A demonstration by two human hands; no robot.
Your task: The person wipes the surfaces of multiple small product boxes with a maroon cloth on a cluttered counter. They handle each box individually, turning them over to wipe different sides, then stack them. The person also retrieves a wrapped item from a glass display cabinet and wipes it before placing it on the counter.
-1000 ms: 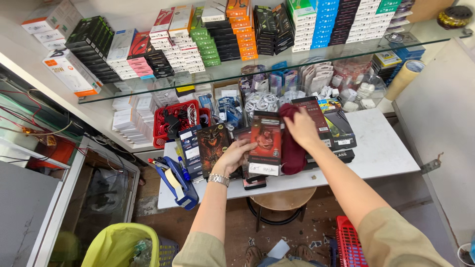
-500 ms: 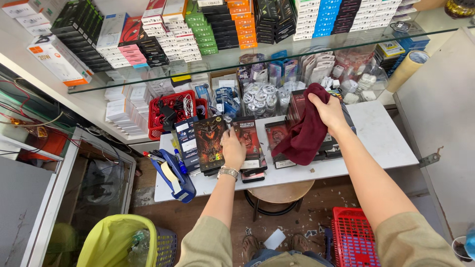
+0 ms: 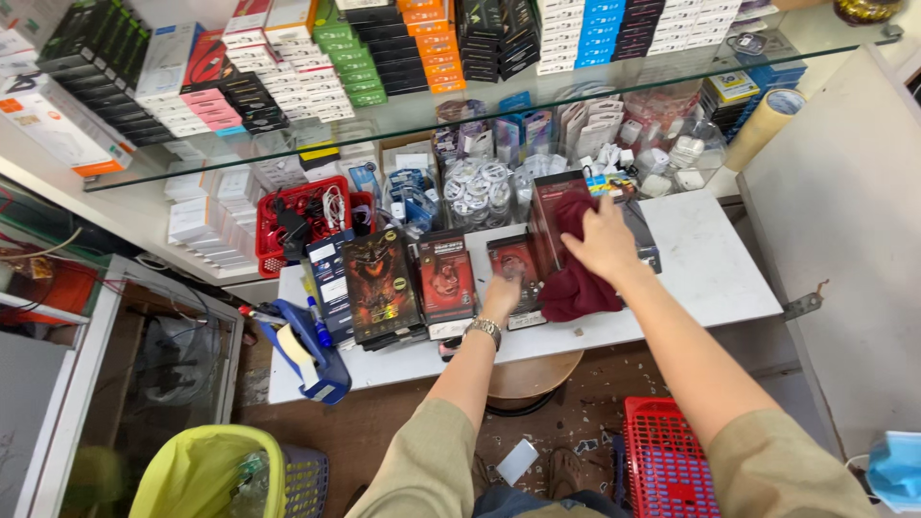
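Two hands, one cloth, a row of boxes

Two hands worked the white table point(image 3: 710, 278). The right hand point(image 3: 602, 240) pressed flat on a maroon cloth point(image 3: 576, 283), fingers spread rather than closed around it, the cloth draped over a dark box point(image 3: 556, 206). Just left of that, the left hand point(image 3: 501, 293) rested on a red box point(image 3: 516, 261); whether it pinched the box could not be told. Wiping well likely called for steadying that box and keeping the strokes light, since its neighbours stood touching. Beyond the hands, a glass shelf point(image 3: 403, 120) carried stacked cartons; below them stood a red crate point(image 3: 662, 460) and a yellow bin point(image 3: 197, 475).
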